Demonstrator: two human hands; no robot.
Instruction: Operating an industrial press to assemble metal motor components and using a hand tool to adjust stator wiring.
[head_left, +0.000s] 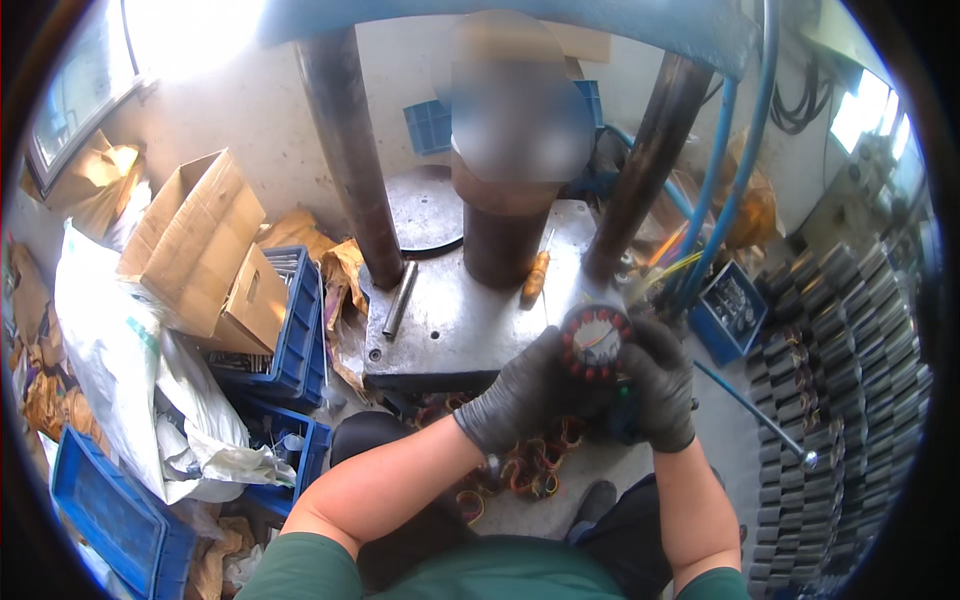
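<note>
Both hands wear dark grey gloves and hold a motor stator (pixel 575 357), a ring lined with red windings, above the front edge of the press table (pixel 465 345). My left hand (pixel 515 395) is closed on the stator's left side. My right hand (pixel 662 385) curls round its right side; some fingertips are hidden. A screwdriver (pixel 536 277) with an orange-yellow handle lies on the table beside the dark press ram (pixel 505 232). Further left lies a short metal rod (pixel 401 298). Several wound stators (pixel 535 462) sit on the floor below my hands.
Two thick press columns (pixel 350 150) flank the table. At left are a cardboard box (pixel 195 240), blue crates (pixel 305 330) and white sacks (pixel 110 350). Stacked metal cylinders (pixel 835 400), a blue parts bin (pixel 728 312) and a blue rod (pixel 750 408) are at right.
</note>
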